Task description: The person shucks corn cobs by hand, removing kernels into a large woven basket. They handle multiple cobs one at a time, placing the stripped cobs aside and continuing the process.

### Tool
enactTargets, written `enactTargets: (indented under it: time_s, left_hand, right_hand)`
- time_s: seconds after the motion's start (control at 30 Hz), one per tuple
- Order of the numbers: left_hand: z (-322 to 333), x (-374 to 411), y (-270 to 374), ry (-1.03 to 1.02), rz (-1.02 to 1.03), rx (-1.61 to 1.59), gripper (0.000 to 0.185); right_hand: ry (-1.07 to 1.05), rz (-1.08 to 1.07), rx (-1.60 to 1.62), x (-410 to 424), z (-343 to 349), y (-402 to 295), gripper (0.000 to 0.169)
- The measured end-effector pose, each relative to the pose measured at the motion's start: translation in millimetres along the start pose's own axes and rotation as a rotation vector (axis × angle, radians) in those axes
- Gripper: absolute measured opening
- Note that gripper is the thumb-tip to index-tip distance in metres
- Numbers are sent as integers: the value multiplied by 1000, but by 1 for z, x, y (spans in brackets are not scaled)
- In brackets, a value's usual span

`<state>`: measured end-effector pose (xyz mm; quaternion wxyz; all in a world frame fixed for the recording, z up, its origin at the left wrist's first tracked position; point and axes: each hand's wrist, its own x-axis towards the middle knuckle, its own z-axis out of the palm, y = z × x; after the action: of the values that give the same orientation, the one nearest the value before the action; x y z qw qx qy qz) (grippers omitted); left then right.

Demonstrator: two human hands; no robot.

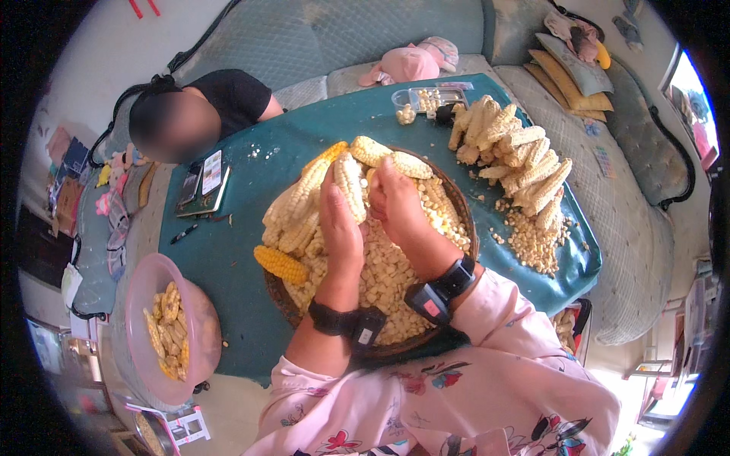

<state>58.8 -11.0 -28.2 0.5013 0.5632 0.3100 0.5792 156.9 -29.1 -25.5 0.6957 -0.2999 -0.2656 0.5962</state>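
My left hand (340, 219) holds an ear of white corn (349, 185) upright over a round woven basket (469, 219). Beside it on the right, my right hand (393, 199) has its fingers curled and thumb up; whether something is inside them is hidden. Loose corn kernels (388, 273) fill the near and right parts of the basket. Whole white ears (293, 214) are heaped at its left, with a yellow ear (280, 265) at the left rim. More pale ears (370, 151) lie along the far rim.
Bare cobs (513, 142) and spilled kernels (533, 242) lie on the table's right side. A pink plastic tub (211, 336) with corn stands at left. Phones (212, 172) and a pen (184, 233) lie at the table's left. Clear containers (425, 100) stand at the far edge. A person (234, 100) sits at the far left.
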Motion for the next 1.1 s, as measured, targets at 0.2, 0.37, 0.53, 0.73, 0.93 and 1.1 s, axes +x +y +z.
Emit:
enactTargets:
  time_s: [0.2, 0.37, 0.53, 0.73, 0.93, 1.1]
  left_hand:
    - [-3, 2, 11, 45, -170, -138, 62]
    - [-7, 2, 23, 25, -238, -202, 64]
    - [0, 3, 24, 92, -193, -164, 58]
    - [0, 5, 25, 179, -179, -177, 57]
    - [-7, 6, 23, 99, -184, -207, 58]
    - [-9, 7, 23, 85, -153, -208, 65]
  right_hand:
    - [60, 162, 447, 8, -3, -14, 27]
    - [88, 250, 396, 6, 3, -30, 23]
    - [-206, 156, 480, 3, -14, -17, 30]
    - [-97, 253, 433, 3, -5, -20, 25]
    - [-79, 187, 564, 10, -18, -16, 17]
    - [-72, 76, 740, 2, -1, -27, 33]
